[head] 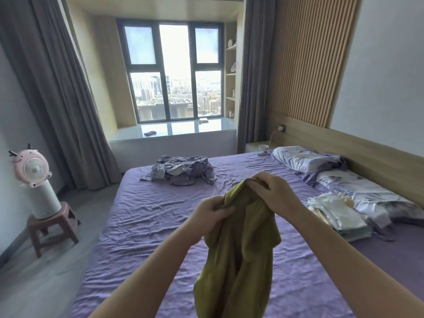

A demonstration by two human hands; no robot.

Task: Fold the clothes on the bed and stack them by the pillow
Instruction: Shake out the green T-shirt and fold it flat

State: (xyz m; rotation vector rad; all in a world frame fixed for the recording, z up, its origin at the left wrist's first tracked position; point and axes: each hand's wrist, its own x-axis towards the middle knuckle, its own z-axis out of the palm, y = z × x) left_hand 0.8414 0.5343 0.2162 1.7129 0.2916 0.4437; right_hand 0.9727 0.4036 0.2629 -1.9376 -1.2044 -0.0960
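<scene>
An olive-green garment hangs crumpled in the air above the purple bed. My left hand grips its upper edge on the left, and my right hand grips the top a little higher on the right. A stack of folded pale clothes lies on the bed beside the nearer floral pillow. A second floral pillow lies further back. A heap of unfolded grey and purple clothes sits at the bed's far side.
A wooden headboard runs along the right. A bedside table with a charger cable stands at the far right corner. On the left floor, a pink fan stands on a small brown stool. Grey curtains frame the window.
</scene>
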